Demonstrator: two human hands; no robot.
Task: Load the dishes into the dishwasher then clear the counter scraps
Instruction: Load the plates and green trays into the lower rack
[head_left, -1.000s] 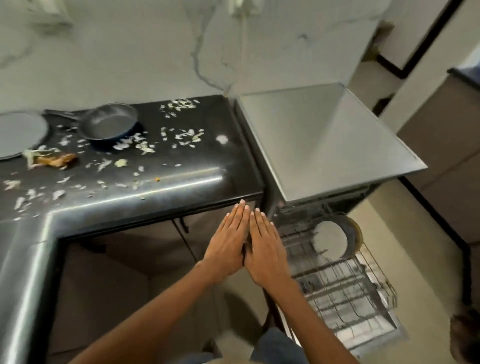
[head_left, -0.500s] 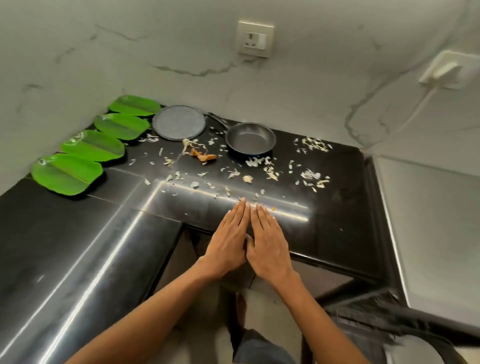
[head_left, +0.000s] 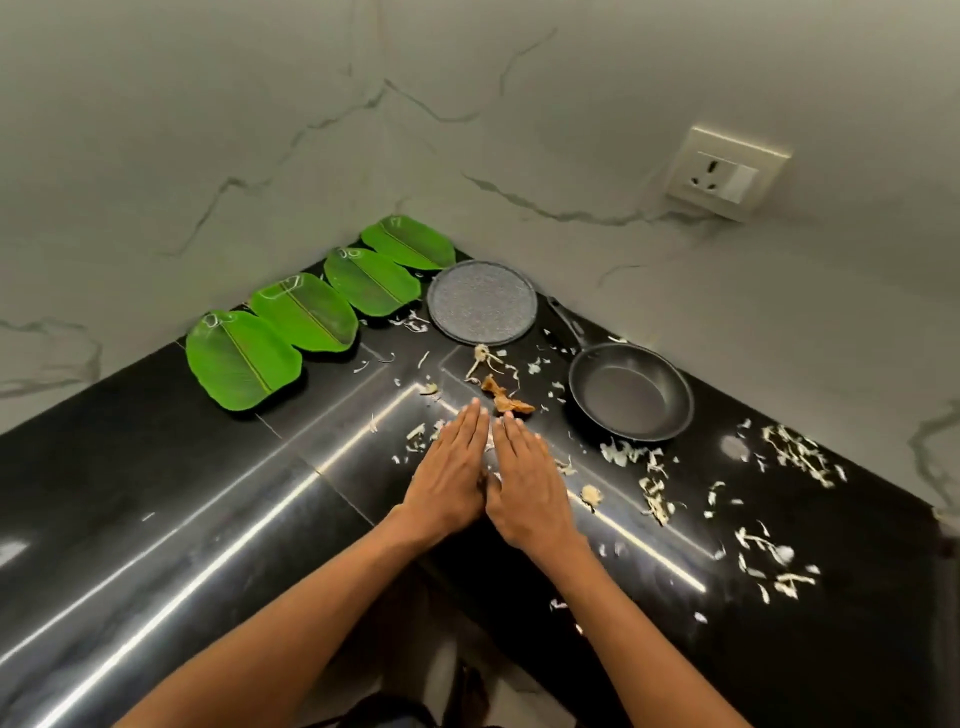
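- My left hand (head_left: 451, 470) and right hand (head_left: 524, 480) lie flat, fingers straight, side by side and holding nothing, probably poised before reaching for dishes.
- Landmark: the frying pan (head_left: 630, 392). The grey round plate (head_left: 482, 303) sits beyond-left of it; four green leaf plates (head_left: 306, 317) line up further left.
- Pale scraps (head_left: 654, 488) scatter on the black counter (head_left: 156, 509) around the pan, an orange peel scrap (head_left: 506, 397) just left of it.
- White marks on the leaf plates are unreadable.

Dim, even light; glare streaks the counter (head_left: 156, 519); edges perhaps blurred.
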